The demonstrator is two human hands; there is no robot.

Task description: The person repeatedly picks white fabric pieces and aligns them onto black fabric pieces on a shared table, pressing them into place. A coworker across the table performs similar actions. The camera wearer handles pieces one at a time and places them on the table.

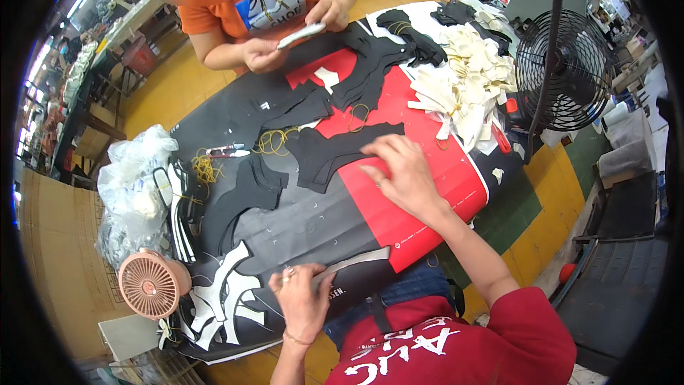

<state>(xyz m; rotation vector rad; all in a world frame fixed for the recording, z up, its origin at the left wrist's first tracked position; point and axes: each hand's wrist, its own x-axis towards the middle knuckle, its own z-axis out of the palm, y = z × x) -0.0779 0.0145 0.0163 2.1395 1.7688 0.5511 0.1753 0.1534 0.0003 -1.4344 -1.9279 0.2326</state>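
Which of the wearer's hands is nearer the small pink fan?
Left. The left hand sits at the table's near edge, a short way right of the pink fan. The right hand rests farther up and right, on black fabric pieces.

Garment or footwear workshop. Cut black fabric pieces and white cut pieces heaped beyond the hands. Mesh-guarded fan alongside.

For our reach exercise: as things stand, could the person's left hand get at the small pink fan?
Probably yes. The left hand holds a grey strip near the table's edge, and only flat white cut pieces lie between it and the pink fan.
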